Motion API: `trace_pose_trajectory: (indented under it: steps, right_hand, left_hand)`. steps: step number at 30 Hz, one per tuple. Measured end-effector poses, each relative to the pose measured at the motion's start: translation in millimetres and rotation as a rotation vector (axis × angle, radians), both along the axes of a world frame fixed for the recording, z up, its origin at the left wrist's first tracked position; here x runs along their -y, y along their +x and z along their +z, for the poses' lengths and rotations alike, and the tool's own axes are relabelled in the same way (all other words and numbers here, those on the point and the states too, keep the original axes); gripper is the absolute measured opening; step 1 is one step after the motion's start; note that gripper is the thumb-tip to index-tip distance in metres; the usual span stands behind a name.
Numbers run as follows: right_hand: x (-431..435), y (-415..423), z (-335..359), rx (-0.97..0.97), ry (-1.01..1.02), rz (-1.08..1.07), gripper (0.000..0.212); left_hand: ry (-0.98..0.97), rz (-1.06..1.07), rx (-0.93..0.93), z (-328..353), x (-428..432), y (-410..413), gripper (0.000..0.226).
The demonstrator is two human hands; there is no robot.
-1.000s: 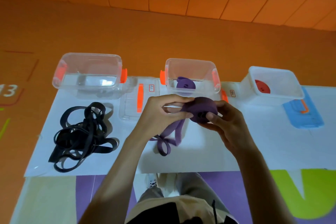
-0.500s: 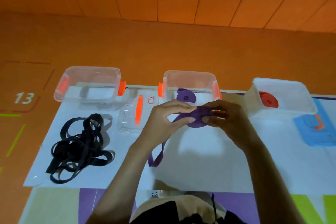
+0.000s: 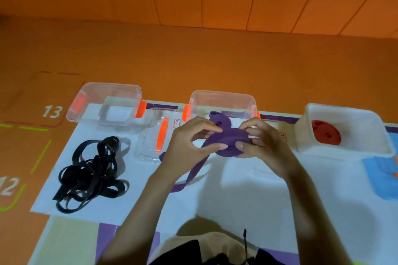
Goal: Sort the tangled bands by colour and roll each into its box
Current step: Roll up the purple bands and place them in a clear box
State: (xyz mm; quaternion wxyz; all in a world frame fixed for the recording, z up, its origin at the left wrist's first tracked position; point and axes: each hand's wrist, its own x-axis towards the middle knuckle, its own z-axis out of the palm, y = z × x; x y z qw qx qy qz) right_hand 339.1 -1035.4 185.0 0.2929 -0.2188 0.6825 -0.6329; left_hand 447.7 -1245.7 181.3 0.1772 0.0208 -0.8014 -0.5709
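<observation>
Item: purple band (image 3: 228,143), part-rolled, held above the table (image 3: 247,202) before the middle box (image 3: 223,93).
Your left hand (image 3: 189,142) and right hand (image 3: 266,146) both pinched the coil, fingers curled round it; its loose tail trailed to the table. A second purple roll (image 3: 216,119) apparently sat in that box; the black bands (image 3: 90,175) lay tangled at left.

Purple band (image 3: 225,141) partly covered, blue lid (image 3: 381,178) cut by right edge
</observation>
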Motion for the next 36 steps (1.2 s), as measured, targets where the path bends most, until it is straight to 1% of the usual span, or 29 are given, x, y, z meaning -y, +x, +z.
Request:
trace_pose_trajectory:
  steps: [4, 5, 8, 11, 13, 16, 17, 19, 21, 23, 24, 25, 27, 28, 30, 33, 34, 36]
  right_hand:
    - [-3.1, 0.2, -11.3, 0.117, -0.174, -0.05, 0.036]
    - [-3.4, 1.0, -11.4, 0.126, -0.192, -0.047, 0.036]
    - [-7.4, -2.5, -7.5, 0.013, -0.121, -0.008, 0.029]
    - [-14.3, -9.1, -3.4, -0.063, -0.061, 0.028, 0.04]
    - [-16.8, -8.6, 0.6, -0.094, -0.06, 0.007, 0.042]
    - [-17.8, -3.4, 3.5, -0.115, -0.109, -0.033, 0.043]
    - [-17.3, -1.5, 4.0, -0.094, -0.15, -0.055, 0.041]
    - [-15.1, 3.6, 3.4, 0.019, -0.277, -0.106, 0.03]
    - [-10.9, 8.8, 2.0, 0.135, -0.395, -0.141, 0.021]
    - [-6.9, 13.5, -0.3, 0.196, -0.436, -0.142, 0.021]
    - [-5.6, 15.1, -0.6, 0.194, -0.409, -0.132, 0.023]
    - [-4.3, 15.9, 0.8, 0.148, -0.336, -0.114, 0.025]
    - [-2.3, 16.2, 4.7, -0.042, -0.131, -0.044, 0.035]
    - [-1.5, 16.9, 6.9, -0.109, -0.083, -0.007, 0.042]
    - [-0.4, 20.8, 11.7, -0.145, -0.129, -0.019, 0.048]
    - [4.0, 32.9, 17.2, -0.135, -0.239, -0.076, 0.036]
    - [6.1, 37.5, 17.5, -0.119, -0.257, -0.093, 0.034]
    - [11.6, 47.6, 16.4, -0.038, -0.29, -0.147, 0.039]
  left_hand:
    - [0.02, 0.008, 0.003, 0.8, -4.8, 1.7, 0.049]
    - [0.026, 0.006, 0.008, 2.6, -4.8, 1.5, 0.049]
    - [-0.018, 0.012, 0.041, 8.3, -2.1, 0.0, 0.047]
    - [-0.028, 0.006, 0.099, 15.5, -2.8, -1.4, 0.044]
    - [-0.063, 0.004, 0.091, 20.9, -4.7, -2.5, 0.042]
    - [-0.038, -0.003, 0.024, 26.7, -9.8, -3.4, 0.039]
    - [-0.026, -0.004, -0.014, 28.2, -10.8, -3.2, 0.037]
    - [0.002, -0.013, -0.062, 33.3, -11.5, -2.3, 0.035]
    - [0.049, -0.031, -0.055, 40.2, -9.4, -1.9, 0.035]
    - [0.12, -0.051, -0.021, 45.4, -6.3, -1.1, 0.034]
    - [0.142, -0.055, -0.006, 46.8, -4.1, -0.1, 0.034]
    - [0.147, -0.053, 0.004, 47.2, -1.4, 1.5, 0.033]
    - [0.126, -0.05, 0.022, 47.0, 5.2, 5.7, 0.029]
    - [0.116, -0.053, 0.029, 47.6, 7.7, 8.6, 0.026]
    - [0.106, -0.071, 0.023, 49.1, 9.8, 13.8, 0.024]
    - [0.116, -0.074, -0.034, 48.0, 9.7, 20.5, 0.027]
    - [0.135, -0.072, -0.057, 46.7, 10.5, 23.3, 0.027]
    - [0.185, -0.056, -0.076, 43.4, 14.6, 30.5, 0.031]
